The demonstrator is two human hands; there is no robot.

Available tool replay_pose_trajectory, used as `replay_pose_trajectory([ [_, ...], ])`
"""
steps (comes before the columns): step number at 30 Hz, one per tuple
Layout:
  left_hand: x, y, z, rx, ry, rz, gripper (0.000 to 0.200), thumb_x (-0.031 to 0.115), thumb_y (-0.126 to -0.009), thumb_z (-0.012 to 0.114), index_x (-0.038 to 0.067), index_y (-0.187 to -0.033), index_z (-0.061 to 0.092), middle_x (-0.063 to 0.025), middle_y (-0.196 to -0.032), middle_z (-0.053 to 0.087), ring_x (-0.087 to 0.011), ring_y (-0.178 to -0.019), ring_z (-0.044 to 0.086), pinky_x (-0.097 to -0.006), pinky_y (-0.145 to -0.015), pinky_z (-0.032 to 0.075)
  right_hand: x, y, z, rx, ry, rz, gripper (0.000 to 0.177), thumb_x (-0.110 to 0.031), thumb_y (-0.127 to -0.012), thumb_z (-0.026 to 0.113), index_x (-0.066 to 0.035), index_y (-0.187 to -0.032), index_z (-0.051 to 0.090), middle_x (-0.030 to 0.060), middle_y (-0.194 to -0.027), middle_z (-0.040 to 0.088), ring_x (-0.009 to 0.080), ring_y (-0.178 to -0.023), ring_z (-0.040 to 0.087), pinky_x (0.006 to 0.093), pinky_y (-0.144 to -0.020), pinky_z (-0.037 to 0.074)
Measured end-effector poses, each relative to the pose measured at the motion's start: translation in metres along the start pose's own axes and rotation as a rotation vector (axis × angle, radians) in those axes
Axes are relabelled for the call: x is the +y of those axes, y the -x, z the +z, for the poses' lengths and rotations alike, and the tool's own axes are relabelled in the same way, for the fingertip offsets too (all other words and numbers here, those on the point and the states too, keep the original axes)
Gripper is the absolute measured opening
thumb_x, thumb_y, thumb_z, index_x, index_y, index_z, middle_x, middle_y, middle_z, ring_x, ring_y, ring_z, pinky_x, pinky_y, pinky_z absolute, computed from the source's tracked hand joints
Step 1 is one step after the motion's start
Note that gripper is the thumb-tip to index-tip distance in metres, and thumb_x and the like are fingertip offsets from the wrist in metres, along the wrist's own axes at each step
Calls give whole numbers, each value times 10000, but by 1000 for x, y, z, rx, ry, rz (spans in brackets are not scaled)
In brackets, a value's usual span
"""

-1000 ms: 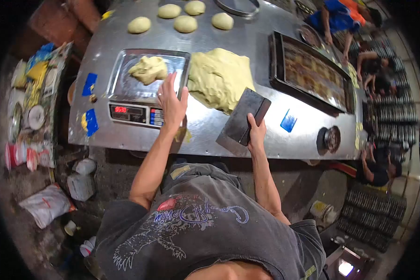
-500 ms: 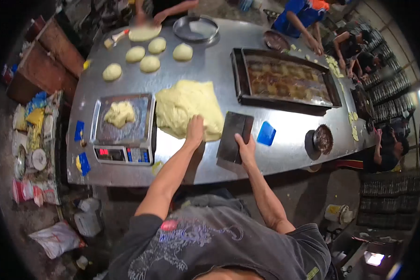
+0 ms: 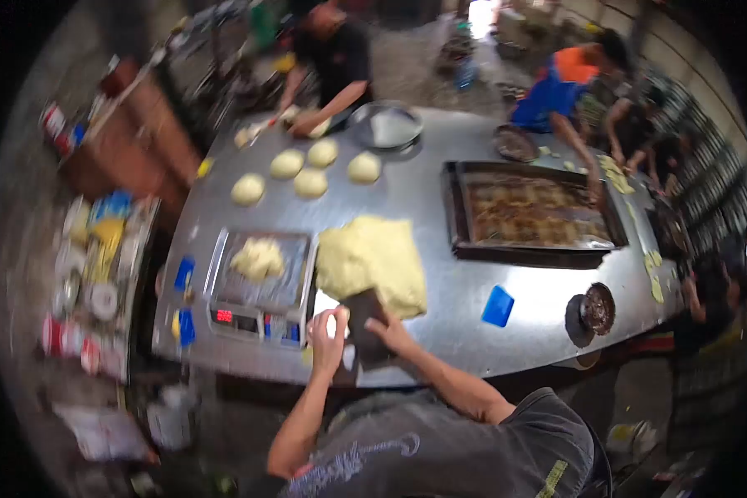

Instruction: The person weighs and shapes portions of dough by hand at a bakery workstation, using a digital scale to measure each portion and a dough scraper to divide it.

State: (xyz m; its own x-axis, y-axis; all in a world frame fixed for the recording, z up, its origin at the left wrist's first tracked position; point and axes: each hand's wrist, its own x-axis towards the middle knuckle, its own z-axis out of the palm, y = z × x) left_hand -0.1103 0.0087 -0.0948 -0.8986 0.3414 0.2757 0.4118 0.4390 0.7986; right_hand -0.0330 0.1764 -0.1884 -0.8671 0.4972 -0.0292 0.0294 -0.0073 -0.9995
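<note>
A dark flat dough scraper (image 3: 365,319) is in my right hand (image 3: 390,334), its blade against the near edge of a large slab of yellow dough (image 3: 372,259). My left hand (image 3: 328,336) is just left of the scraper, near the front of the scale, with fingers curled in. A pale patch shows between those fingers, but blur hides whether it is dough or table glare. To the left stands a digital scale (image 3: 257,286) with red digits. A rough lump of dough (image 3: 258,258) lies on its metal pan.
Several dough balls (image 3: 310,183) and a round pan (image 3: 388,126) sit farther back. On the right are a large baking tray (image 3: 535,212), a blue plastic scraper (image 3: 497,306) and a brown-coated bowl (image 3: 598,309). Co-workers (image 3: 332,62) work along the far and right sides.
My view has shifted, so the table appears lower and farther right. The scraper has moved left to the dough's near edge. My left hand has come off the dough towards the scale.
</note>
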Motion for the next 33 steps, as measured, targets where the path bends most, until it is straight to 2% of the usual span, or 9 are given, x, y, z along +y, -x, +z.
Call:
replay_pose_trajectory([
  [2, -14, 20, -25, 14, 205, -301, 357, 377, -976, 611, 50, -1096, 689, -144, -1078, 680, -316, -1072, 597, -405, -956, 432, -19, -2, -7, -65, 60, 323, 526, -283, -921, 709, 56, -1289, 545, 133, -1101, 671, 212, -953, 627, 367, -834, 517],
  [6, -44, 49, -67, -95, 631, -581, 363, 340, -1006, 606, 11, -1156, 636, -69, -1038, 680, -135, -960, 624, -274, -864, 488, -28, -19, -7, 140, 60, 212, 495, -251, -928, 705, 65, -1277, 552, 129, -1133, 668, 212, -977, 631, 344, -878, 502],
  [10, -40, 50, -96, -65, 948, -851, 370, 320, -1023, 573, 42, -1265, 548, -58, -1099, 622, -117, -999, 593, -280, -857, 485, -47, -20, -5, 222, -184, 305, 379, -195, -944, 699, 18, -1230, 569, 88, -1114, 651, 191, -949, 634, 335, -843, 518],
  [17, -12, -32, -140, 31, 755, -262, 462, 237, -997, 608, 28, -1371, 435, -86, -1248, 514, -162, -1085, 550, -321, -957, 463, -61, -23, 5, 355, -237, 305, 454, -148, -963, 667, -4, -1363, 507, 83, -1225, 621, 220, -1073, 613, 366, -946, 486],
  [23, -26, -130, -138, 574, 355, 444, 743, 149, -926, 648, -1, -1482, 180, -196, -1318, 448, -263, -1103, 528, -424, -952, 467, -84, -18, 13, 363, -337, 248, 483, -132, -962, 660, 27, -1384, 485, 111, -1239, 611, 212, -1096, 608, 346, -944, 494],
  [25, -25, -148, -115, 560, 805, -62, 672, 210, -947, 645, 98, -1481, 252, -191, -1346, 465, -286, -1143, 566, -402, -906, 474, -77, -14, 13, 389, -257, 248, 444, -146, -967, 660, 18, -1351, 507, 106, -1222, 622, 214, -1070, 618, 351, -929, 504],
  [27, -76, -142, -90, 31, 1003, -653, 520, 213, -988, 574, 125, -1449, 350, -155, -1353, 515, -243, -1096, 619, -334, -863, 470, -82, 2, -6, 483, -238, 217, 407, -152, -966, 665, 12, -1314, 534, 94, -1195, 634, 209, -1042, 624, 353, -914, 508],
  [29, -36, -111, -85, 4, 905, -432, 409, 202, -1022, 516, 103, -1409, 429, -113, -1294, 588, -187, -998, 657, -262, -823, 453, -86, 16, -17, 514, -244, 204, 392, -151, -965, 666, 2, -1305, 541, 84, -1181, 636, 200, -1032, 625, 351, -907, 507],
  [33, -14, -82, -35, -347, 949, -605, 271, 202, -1038, 533, 23, -1227, 607, -76, -1085, 694, -146, -977, 660, -280, -882, 503, -84, 42, -49, 591, -275, 315, 389, -144, -961, 666, -1, -1300, 539, 76, -1169, 629, 189, -1021, 619, 347, -898, 502],
])
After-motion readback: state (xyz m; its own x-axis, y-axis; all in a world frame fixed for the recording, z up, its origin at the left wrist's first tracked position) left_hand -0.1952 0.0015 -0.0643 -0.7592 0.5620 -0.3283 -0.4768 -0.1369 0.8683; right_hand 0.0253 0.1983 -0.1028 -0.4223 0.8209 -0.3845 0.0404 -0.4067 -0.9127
